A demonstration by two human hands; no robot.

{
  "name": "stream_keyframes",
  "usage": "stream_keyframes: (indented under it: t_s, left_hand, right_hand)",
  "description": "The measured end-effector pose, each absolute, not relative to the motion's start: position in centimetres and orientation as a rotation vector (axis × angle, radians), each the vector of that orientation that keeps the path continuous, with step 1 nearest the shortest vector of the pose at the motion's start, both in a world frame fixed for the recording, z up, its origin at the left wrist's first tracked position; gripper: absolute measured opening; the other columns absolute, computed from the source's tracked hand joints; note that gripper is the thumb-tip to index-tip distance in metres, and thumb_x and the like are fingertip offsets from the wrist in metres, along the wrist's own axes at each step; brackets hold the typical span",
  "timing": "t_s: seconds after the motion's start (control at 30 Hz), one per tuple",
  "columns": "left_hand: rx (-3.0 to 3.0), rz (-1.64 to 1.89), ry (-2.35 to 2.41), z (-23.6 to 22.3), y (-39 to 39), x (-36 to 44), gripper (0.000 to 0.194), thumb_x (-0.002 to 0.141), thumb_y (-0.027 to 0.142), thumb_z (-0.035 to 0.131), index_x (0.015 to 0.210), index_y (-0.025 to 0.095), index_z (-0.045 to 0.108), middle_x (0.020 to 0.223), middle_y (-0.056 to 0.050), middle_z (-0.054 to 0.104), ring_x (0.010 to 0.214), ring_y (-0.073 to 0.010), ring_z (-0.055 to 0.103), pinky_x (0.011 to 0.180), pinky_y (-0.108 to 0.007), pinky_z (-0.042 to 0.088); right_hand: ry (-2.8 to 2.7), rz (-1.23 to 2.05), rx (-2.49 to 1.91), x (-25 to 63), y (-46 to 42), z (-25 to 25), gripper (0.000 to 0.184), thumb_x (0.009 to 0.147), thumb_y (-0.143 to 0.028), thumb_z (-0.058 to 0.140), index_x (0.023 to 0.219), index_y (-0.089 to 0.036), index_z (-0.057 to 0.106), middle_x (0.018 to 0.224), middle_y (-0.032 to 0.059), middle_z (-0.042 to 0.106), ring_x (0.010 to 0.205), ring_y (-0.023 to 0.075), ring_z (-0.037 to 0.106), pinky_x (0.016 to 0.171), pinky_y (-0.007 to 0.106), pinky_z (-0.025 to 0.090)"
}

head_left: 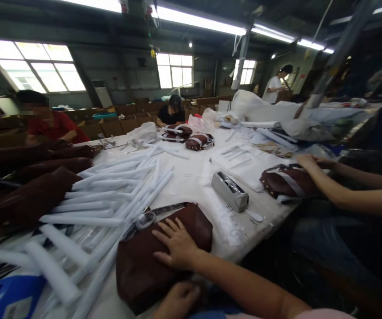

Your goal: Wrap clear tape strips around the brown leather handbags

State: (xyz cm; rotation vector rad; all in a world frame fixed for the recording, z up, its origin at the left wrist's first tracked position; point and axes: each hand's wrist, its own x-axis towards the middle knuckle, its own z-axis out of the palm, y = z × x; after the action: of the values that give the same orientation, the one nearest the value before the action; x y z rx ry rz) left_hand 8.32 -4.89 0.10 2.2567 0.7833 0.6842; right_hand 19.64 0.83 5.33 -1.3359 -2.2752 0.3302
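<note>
A dark brown leather bag (138,270) lies on the white table (191,177) just in front of me. My right hand (177,243) rests flat on top of the bag with its fingers spread. My left hand (177,302) is at the bag's near edge at the bottom of the view, fingers curled on that edge. A metal ring and grey strap (157,213) lie at the bag's far side.
Several white paper rolls (111,195) cover the table's left half. A grey tape dispenser (230,190) stands mid-table. A co-worker's hands (309,161) rest on another brown bag (287,181) at the right. More bags (28,195) are piled left; other people work beyond.
</note>
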Motion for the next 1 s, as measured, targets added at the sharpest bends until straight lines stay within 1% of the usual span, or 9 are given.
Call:
stream_keyframes:
  t_s: [0.1, 0.17, 0.27, 0.37, 0.47, 0.57, 0.73, 0.9, 1.0]
  left_hand:
    - [1.912, 0.405, 0.609, 3.9, -4.0, 6.5, 0.042, 0.096, 0.055, 0.047, 0.105, 0.027, 0.076, 0.087, -0.002, 0.078, 0.076, -0.0196, 0.074, 0.069, -0.028, 0.060]
    - [1.821, 0.652, 0.903, 5.4, -1.9, 5.6, 0.043, 0.097, 0.052, 0.045, 0.118, 0.025, 0.071, 0.107, -0.006, 0.077, 0.097, -0.0231, 0.073, 0.082, -0.032, 0.060]
    - [2.038, 1.065, 1.344, 4.3, 1.2, 5.0, 0.044, 0.098, 0.044, 0.046, 0.136, 0.026, 0.059, 0.132, -0.007, 0.067, 0.122, -0.0258, 0.063, 0.102, -0.042, 0.052]
    - [2.507, 1.123, 1.380, 0.9, 2.1, 5.2, 0.049, 0.096, 0.033, 0.051, 0.145, 0.028, 0.049, 0.141, -0.007, 0.059, 0.130, -0.0279, 0.057, 0.110, -0.048, 0.045]
    - [2.822, 1.064, 1.288, -1.3, 1.3, 5.5, 0.058, 0.094, 0.026, 0.053, 0.150, 0.028, 0.040, 0.145, -0.006, 0.055, 0.134, -0.0277, 0.052, 0.117, -0.050, 0.034]
    - [2.868, 1.086, 1.302, -1.4, 0.7, 5.7, 0.059, 0.094, 0.023, 0.051, 0.152, 0.027, 0.037, 0.144, -0.006, 0.057, 0.133, -0.0258, 0.053, 0.118, -0.047, 0.034]
    - [2.906, 1.079, 1.312, -0.8, 1.2, 5.5, 0.058, 0.093, 0.023, 0.051, 0.150, 0.028, 0.039, 0.142, -0.004, 0.059, 0.130, -0.0246, 0.056, 0.115, -0.044, 0.038]
    - [3.058, 1.125, 1.230, -1.7, 2.5, 4.9, 0.066, 0.091, 0.022, 0.052, 0.154, 0.031, 0.033, 0.138, -0.002, 0.062, 0.122, -0.0222, 0.063, 0.108, -0.037, 0.047]
    - [3.161, 1.143, 1.161, -2.5, 3.6, 4.3, 0.065, 0.089, 0.022, 0.054, 0.152, 0.031, 0.038, 0.134, -0.001, 0.065, 0.117, -0.0206, 0.066, 0.103, -0.033, 0.051]
  right_hand:
    - [-2.309, 0.357, -1.295, 19.6, 0.8, 2.3, 0.066, 0.095, -0.056, 0.053, 0.152, -0.026, 0.037, 0.160, 0.0098, 0.031, 0.149, 0.0305, 0.024, 0.121, 0.056, 0.019]
    - [-2.313, 0.384, -1.262, 20.0, 0.7, 2.0, 0.063, 0.094, -0.049, 0.058, 0.149, -0.023, 0.043, 0.158, 0.0109, 0.037, 0.148, 0.0301, 0.026, 0.121, 0.055, 0.021]
    - [-2.285, 0.518, -1.030, 22.7, 0.6, 4.0, 0.039, 0.095, -0.040, 0.059, 0.130, -0.024, 0.063, 0.137, 0.0066, 0.062, 0.136, 0.0236, 0.048, 0.116, 0.044, 0.035]
    - [-1.967, 0.513, -1.020, 29.2, 0.8, 7.0, 0.028, 0.100, -0.037, 0.052, 0.111, -0.024, 0.073, 0.113, 0.0031, 0.074, 0.111, 0.0162, 0.066, 0.103, 0.029, 0.049]
    - [-1.519, 0.231, -1.487, 38.2, 2.1, 9.0, 0.031, 0.097, -0.039, 0.051, 0.112, -0.023, 0.073, 0.122, 0.0063, 0.071, 0.119, 0.0228, 0.062, 0.110, 0.039, 0.044]
    - [-1.239, 0.224, -1.847, 46.2, 4.4, 8.8, 0.041, 0.094, -0.038, 0.050, 0.124, -0.017, 0.068, 0.134, 0.0106, 0.064, 0.128, 0.0268, 0.055, 0.114, 0.043, 0.037]
    - [-1.157, 0.510, -2.039, 52.2, 7.1, 6.1, 0.044, 0.089, -0.042, 0.056, 0.119, -0.013, 0.071, 0.117, 0.0137, 0.073, 0.120, 0.0308, 0.061, 0.105, 0.043, 0.044]
    - [-1.226, 0.816, -1.988, 53.2, 7.5, 5.7, 0.035, 0.081, -0.038, 0.065, 0.105, -0.015, 0.077, 0.098, 0.0080, 0.078, 0.098, 0.0265, 0.070, 0.084, 0.034, 0.054]
    - [-1.247, 0.926, -1.947, 53.7, 7.6, 6.1, 0.032, 0.075, -0.040, 0.069, 0.096, -0.017, 0.079, 0.088, 0.0053, 0.078, 0.088, 0.0258, 0.071, 0.073, 0.031, 0.055]
